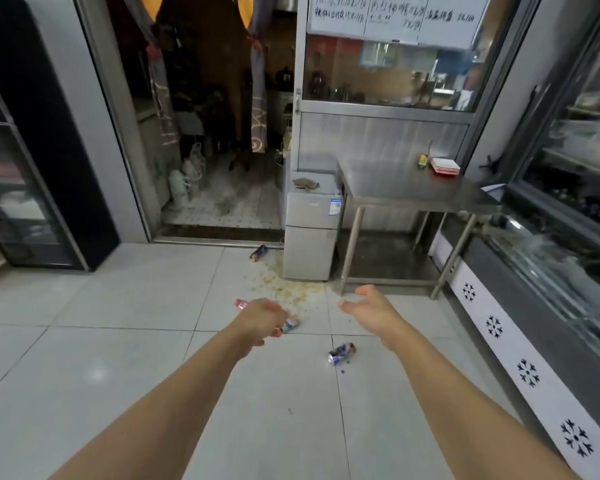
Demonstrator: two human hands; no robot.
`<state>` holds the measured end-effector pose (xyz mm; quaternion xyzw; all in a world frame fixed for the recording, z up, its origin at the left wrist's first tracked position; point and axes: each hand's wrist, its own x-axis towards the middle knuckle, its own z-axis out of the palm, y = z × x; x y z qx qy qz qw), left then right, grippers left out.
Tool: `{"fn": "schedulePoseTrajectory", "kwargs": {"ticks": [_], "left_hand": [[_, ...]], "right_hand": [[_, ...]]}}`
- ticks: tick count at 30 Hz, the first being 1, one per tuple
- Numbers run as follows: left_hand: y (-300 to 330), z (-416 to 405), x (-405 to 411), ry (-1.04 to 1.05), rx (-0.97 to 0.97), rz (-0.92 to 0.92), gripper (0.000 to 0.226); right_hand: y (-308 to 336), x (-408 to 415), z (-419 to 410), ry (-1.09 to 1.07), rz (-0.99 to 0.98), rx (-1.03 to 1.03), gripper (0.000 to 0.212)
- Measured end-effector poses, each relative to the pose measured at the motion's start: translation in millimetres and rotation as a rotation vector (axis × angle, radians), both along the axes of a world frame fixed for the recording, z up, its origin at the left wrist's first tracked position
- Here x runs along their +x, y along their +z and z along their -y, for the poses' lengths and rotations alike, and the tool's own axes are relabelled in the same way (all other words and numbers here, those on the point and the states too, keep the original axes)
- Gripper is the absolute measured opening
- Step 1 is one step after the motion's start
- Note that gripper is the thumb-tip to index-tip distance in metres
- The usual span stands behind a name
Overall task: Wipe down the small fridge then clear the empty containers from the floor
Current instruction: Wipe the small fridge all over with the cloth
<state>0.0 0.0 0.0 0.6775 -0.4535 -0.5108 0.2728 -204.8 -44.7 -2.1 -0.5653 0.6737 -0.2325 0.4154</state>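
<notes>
Both hands, left hand [262,315] and right hand [369,306], hang empty, fingers loosely spread. Wiping looks unstarted. Next: reach the cloth [305,183] atop the far fridge [310,233].

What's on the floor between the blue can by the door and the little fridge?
Head view: only floor tiles with yellowish spilled crumbs lie between the can and the fridge.

Pale tiled floor [118,341]; steel table [413,188] against panelled wall; whiteboard [395,15] above (handwriting illegible); dim doorway [205,116] left.
</notes>
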Motion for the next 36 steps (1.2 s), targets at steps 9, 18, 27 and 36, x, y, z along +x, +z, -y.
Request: {"fn": "schedulePoseTrajectory", "kwargs": {"ticks": [9,18,27,36], "left_hand": [[3.2,117.8,6.0,0.006,-0.054,0.025,0.020],[-3.9,277.9,18.4,0.067,-0.022,0.073,0.018],[-17.0,413.7,86.2,0.131,-0.004,0.046,0.027],[-36.1,579.4,183.2,0.062,0.019,0.055,0.012]], "right_hand": [[-9.9,4.8,115.6,-0.018,0.070,-0.029,0.055],[-20.4,17.8,291.7,-0.043,0.074,-0.044,0.048],[-32.3,94.2,441.3,0.007,0.062,-0.011,0.052],[-43.4,186.1,585.4,-0.076,0.036,0.011,0.042]]}}
